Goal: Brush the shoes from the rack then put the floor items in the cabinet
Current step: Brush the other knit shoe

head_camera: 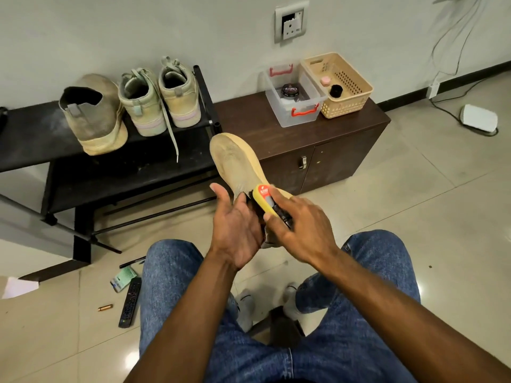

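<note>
The left hand (235, 225) gripped the tan shoe (237, 164) at its heel end, toe pointing away, while the right hand (301, 225) pressed the yellow brush (266, 199) to it.

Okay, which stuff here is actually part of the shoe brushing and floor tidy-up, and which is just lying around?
Part of the job: shoe in left hand; brush in right hand; rack shoes; remote, pen, battery on floor; cabinet.

Lying about: basket, wall socket, white device.
</note>
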